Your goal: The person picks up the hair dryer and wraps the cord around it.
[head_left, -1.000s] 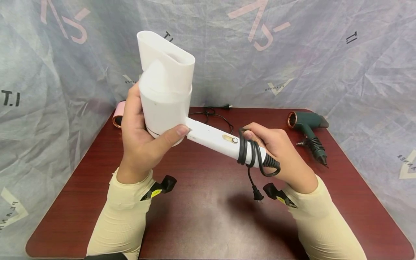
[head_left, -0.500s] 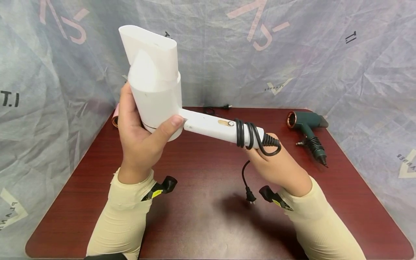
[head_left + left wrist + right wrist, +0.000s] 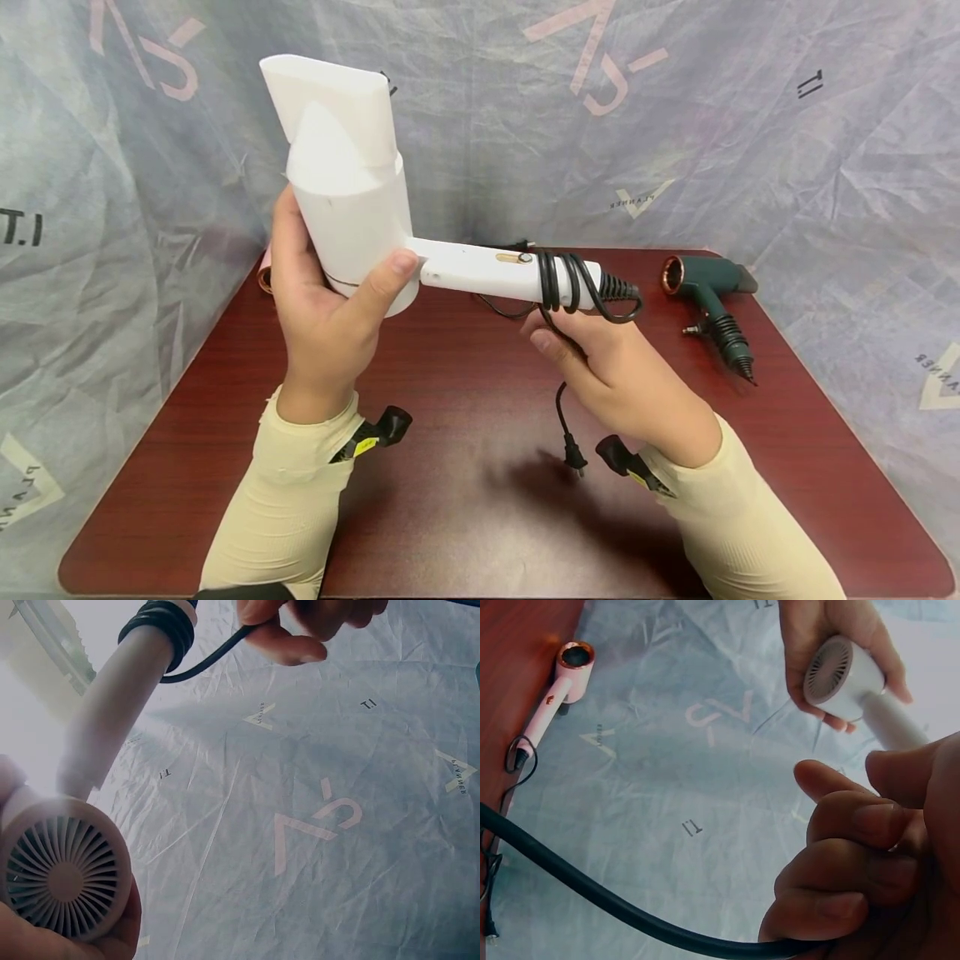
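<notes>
A white hair dryer (image 3: 352, 225) is held up above the table, its flat nozzle pointing upward and its handle to the right. My left hand (image 3: 322, 333) grips the barrel, thumb near the handle joint. The slatted round vent (image 3: 66, 881) faces the left wrist camera. Several turns of black cord (image 3: 551, 282) circle the handle's end. Below them, my right hand (image 3: 622, 375) pinches the stretch of cord leading off the handle. The cord (image 3: 592, 889) also passes into its curled fingers in the right wrist view. From under this hand hangs the cord's two-prong plug (image 3: 574, 454).
A dark green hair dryer (image 3: 712, 279), cord wrapped round its handle, lies at the right of the red-brown table (image 3: 450, 500). At the back left lies a pink hair dryer (image 3: 575, 681) with a loose black cord. Grey printed sheeting (image 3: 480, 125) surrounds the table's back and sides.
The white hair dryer has moved left and slightly up, and its handle has swung up closer to level. My right hand has gone from the handle's end to the cord beneath it.
</notes>
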Tool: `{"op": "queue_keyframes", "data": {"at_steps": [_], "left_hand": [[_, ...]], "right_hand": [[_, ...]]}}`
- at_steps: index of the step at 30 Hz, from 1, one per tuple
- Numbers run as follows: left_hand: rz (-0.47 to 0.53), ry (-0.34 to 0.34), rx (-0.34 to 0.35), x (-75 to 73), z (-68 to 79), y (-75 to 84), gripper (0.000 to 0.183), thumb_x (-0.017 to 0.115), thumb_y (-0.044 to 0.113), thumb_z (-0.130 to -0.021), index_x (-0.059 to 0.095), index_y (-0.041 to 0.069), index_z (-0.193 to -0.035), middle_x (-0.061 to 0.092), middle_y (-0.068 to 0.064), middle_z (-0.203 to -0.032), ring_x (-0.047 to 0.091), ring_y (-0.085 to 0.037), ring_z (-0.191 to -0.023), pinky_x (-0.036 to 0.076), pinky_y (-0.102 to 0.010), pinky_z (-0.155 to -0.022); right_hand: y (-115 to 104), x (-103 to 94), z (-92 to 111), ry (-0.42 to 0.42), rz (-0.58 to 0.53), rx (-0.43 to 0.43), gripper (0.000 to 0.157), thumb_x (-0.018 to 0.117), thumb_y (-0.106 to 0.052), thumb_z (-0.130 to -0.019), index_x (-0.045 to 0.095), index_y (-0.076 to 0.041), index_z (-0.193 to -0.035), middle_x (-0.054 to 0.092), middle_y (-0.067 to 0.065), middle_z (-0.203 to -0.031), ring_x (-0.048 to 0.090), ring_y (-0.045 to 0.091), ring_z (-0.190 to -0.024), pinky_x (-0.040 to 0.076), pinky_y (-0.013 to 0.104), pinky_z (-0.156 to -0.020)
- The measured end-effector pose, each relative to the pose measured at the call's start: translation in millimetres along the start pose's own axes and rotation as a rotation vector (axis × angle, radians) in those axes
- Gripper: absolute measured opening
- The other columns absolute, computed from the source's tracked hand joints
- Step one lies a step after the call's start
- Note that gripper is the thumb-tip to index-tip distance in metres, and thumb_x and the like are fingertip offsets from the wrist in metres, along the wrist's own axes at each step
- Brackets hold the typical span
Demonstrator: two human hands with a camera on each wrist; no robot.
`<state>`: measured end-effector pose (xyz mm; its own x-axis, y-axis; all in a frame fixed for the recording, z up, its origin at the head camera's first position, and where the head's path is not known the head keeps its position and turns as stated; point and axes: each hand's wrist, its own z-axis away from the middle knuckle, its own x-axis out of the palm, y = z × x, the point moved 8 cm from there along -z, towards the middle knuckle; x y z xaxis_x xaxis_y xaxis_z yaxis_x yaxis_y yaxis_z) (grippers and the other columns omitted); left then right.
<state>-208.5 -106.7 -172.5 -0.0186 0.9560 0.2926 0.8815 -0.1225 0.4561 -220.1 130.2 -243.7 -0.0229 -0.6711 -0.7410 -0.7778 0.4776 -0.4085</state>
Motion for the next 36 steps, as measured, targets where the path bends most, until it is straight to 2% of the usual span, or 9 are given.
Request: {"op": "queue_keyframes", "data": {"at_steps": [5, 9, 11, 14, 17, 24, 28, 32, 36], "left_hand": [[0.003, 0.014, -0.009, -0.4, -0.6, 0.1, 0.069, 0.086, 0.015, -0.078, 0.052, -0.005, -0.134, 0.064, -0.013, -0.115, 0.06, -0.036, -0.101, 0.052, -0.039, -0.092], [0.01, 0.018, -0.018, 0.1, -0.2, -0.8, 0.071, 0.088, 0.016, -0.078, 0.051, -0.005, -0.136, 0.063, -0.014, -0.117, 0.059, -0.036, -0.103, 0.051, -0.039, -0.093], [0.009, 0.023, -0.02, -0.1, -0.3, -1.2, 0.073, 0.088, 0.016, -0.078, 0.05, -0.005, -0.137, 0.063, -0.014, -0.119, 0.058, -0.037, -0.105, 0.051, -0.04, -0.094], [0.006, 0.038, -0.021, -1.5, -0.4, -1.7, 0.077, 0.089, 0.017, -0.078, 0.049, -0.006, -0.139, 0.062, -0.014, -0.122, 0.058, -0.037, -0.107, 0.051, -0.04, -0.096], [0.005, 0.044, -0.025, -2.5, -0.3, -2.8, 0.079, 0.09, 0.019, -0.077, 0.048, -0.005, -0.14, 0.062, -0.014, -0.123, 0.058, -0.037, -0.108, 0.05, -0.04, -0.096], [-0.024, 0.043, -0.02, -3.3, 0.0, -4.4, 0.078, 0.089, 0.019, -0.079, 0.048, -0.005, -0.14, 0.061, -0.014, -0.124, 0.057, -0.037, -0.108, 0.05, -0.04, -0.096], [-0.046, 0.061, -0.021, -5.5, -0.1, -5.5, 0.079, 0.09, 0.02, -0.078, 0.048, -0.005, -0.141, 0.061, -0.014, -0.124, 0.057, -0.037, -0.108, 0.05, -0.04, -0.096], [-0.043, 0.059, -0.026, -5.3, 0.1, -6.4, 0.077, 0.089, 0.017, -0.079, 0.048, -0.005, -0.14, 0.061, -0.014, -0.123, 0.057, -0.036, -0.107, 0.05, -0.039, -0.095], [-0.044, 0.052, -0.03, -4.6, 0.3, -7.2, 0.076, 0.087, 0.013, -0.079, 0.047, -0.004, -0.141, 0.061, -0.014, -0.124, 0.057, -0.036, -0.108, 0.05, -0.039, -0.094]], "right_hand": [[-6.7, 0.9, -0.2, -0.026, 0.052, 0.009, 0.014, 0.055, -0.026, -0.108, 0.065, -0.019, -0.116, 0.067, -0.016, -0.107, 0.058, -0.001, -0.083, 0.05, 0.02, -0.073], [-10.2, 0.8, 0.6, -0.035, 0.085, 0.005, 0.018, 0.056, -0.027, -0.107, 0.064, -0.017, -0.12, 0.067, -0.016, -0.108, 0.055, -0.001, -0.077, 0.047, 0.019, -0.07], [-12.2, -0.1, 1.7, -0.029, 0.099, -0.005, 0.015, 0.058, -0.026, -0.106, 0.064, -0.017, -0.116, 0.065, -0.017, -0.098, 0.049, -0.001, -0.07, 0.044, 0.017, -0.066], [-15.0, -2.2, 3.3, -0.009, 0.114, -0.021, 0.007, 0.061, -0.024, -0.104, 0.06, -0.018, -0.102, 0.052, -0.016, -0.076, 0.038, -0.001, -0.06, 0.036, 0.016, -0.057], [-17.4, -3.7, 4.6, 0.006, 0.118, -0.037, 0.018, 0.063, -0.022, -0.102, 0.051, -0.018, -0.09, 0.032, -0.012, -0.065, 0.028, 0.0, -0.056, 0.029, 0.017, -0.052], [-20.1, -4.1, 6.7, -0.006, 0.093, -0.031, 0.017, 0.063, -0.022, -0.103, 0.05, -0.02, -0.092, 0.034, -0.012, -0.067, 0.032, 0.0, -0.058, 0.029, 0.014, -0.055], [-22.3, -4.0, 7.6, -0.02, 0.068, -0.032, 0.004, 0.063, -0.022, -0.103, 0.059, -0.02, -0.104, 0.041, -0.015, -0.069, 0.038, -0.002, -0.058, 0.034, 0.013, -0.059], [-24.0, -4.5, 8.0, -0.025, 0.053, -0.026, 0.018, 0.063, -0.022, -0.103, 0.063, -0.019, -0.12, 0.048, -0.017, -0.072, 0.043, -0.003, -0.06, 0.039, 0.012, -0.062], [-26.4, -5.2, 8.6, -0.028, 0.057, -0.028, 0.02, 0.064, -0.022, -0.102, 0.063, -0.017, -0.122, 0.047, -0.017, -0.07, 0.043, -0.004, -0.059, 0.038, 0.011, -0.062]]}}
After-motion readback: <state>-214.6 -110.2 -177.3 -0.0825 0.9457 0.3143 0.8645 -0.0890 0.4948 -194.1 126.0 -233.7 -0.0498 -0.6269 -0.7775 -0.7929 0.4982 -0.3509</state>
